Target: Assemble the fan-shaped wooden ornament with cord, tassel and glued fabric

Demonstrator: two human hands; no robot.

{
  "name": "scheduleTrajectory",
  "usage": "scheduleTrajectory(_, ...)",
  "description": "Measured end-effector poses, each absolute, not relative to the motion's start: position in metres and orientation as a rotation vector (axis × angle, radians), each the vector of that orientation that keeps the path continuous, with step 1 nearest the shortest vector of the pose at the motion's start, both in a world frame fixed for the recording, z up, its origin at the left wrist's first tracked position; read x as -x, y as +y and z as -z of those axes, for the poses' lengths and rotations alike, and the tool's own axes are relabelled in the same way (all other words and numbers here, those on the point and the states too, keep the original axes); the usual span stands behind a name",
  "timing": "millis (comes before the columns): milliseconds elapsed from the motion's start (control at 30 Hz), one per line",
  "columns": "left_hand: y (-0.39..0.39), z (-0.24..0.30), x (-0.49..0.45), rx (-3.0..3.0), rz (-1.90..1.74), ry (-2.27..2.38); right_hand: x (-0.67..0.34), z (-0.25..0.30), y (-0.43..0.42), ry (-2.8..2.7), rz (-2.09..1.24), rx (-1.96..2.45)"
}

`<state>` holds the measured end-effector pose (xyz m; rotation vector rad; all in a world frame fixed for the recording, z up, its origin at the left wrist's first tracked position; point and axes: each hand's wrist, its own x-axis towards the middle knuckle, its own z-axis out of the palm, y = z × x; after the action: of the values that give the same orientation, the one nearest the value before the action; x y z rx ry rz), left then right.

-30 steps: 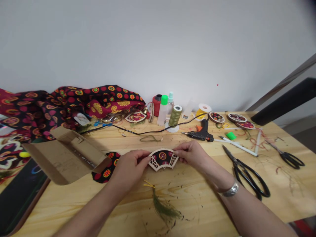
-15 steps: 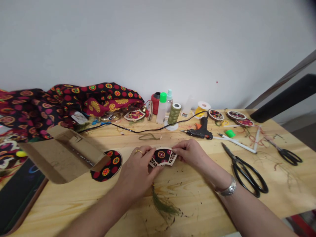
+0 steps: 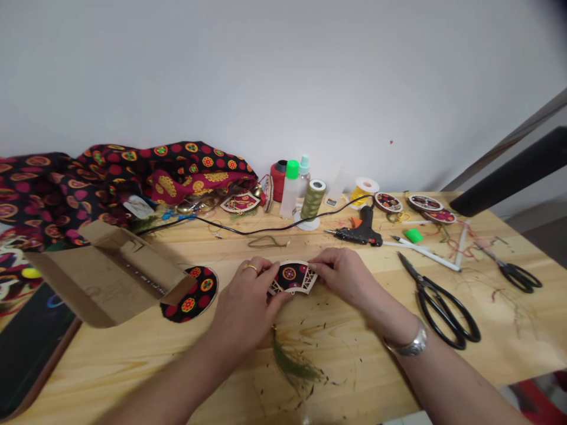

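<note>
A fan-shaped wooden piece with patterned fabric in its middle (image 3: 290, 275) lies between my two hands, close above or on the table. My left hand (image 3: 250, 295) is closed on its left end, thumb at the lower edge and fingers along the top. With thumb and fingers, my right hand (image 3: 339, 274) pinches the cut-out lattice at the right end. Just below the piece, a green tassel (image 3: 292, 360) lies on the wood among dark thread scraps. A round patterned fabric piece (image 3: 190, 298) sits left of my left hand, partly under a cardboard box.
An open cardboard box (image 3: 110, 289) and a phone (image 3: 35, 348) are at left. Behind my hands lie a glue gun (image 3: 361, 230) with a black cord, a green thread spool (image 3: 313, 200) and bottles (image 3: 290, 192). Large scissors (image 3: 443, 307) and smaller scissors (image 3: 520, 276) lie at right.
The view has shifted slightly. Both hands keep the same hold on the fan-shaped piece, with no clear movement otherwise.
</note>
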<state>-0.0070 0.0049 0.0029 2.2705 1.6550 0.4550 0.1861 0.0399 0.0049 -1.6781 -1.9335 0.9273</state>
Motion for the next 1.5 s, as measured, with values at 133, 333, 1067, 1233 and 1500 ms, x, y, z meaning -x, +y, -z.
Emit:
scheduleTrajectory(133, 0.005, -0.004, 0.006, -2.276, -0.426, 1.675, -0.192, -0.008, 0.041, -2.024, -0.85, 1.646)
scheduleTrajectory(333, 0.005, -0.003, 0.005, -2.303, -0.411, 1.686, -0.201, -0.015, 0.045, -2.078, -0.583, 1.634)
scheduleTrajectory(1067, 0.003, -0.003, 0.004, -2.31, -0.423, 1.696, -0.185, -0.019, 0.029, -2.419, -0.63, 1.402)
scheduleTrajectory(1233, 0.003, -0.001, 0.005, -2.323, -0.434, 1.692, -0.183, -0.018, 0.03, -2.485, -0.526, 1.419)
scheduleTrajectory(1500, 0.003, -0.001, 0.004, -2.338, -0.414, 1.691, -0.18, -0.024, 0.03, -2.525, -0.516, 1.43)
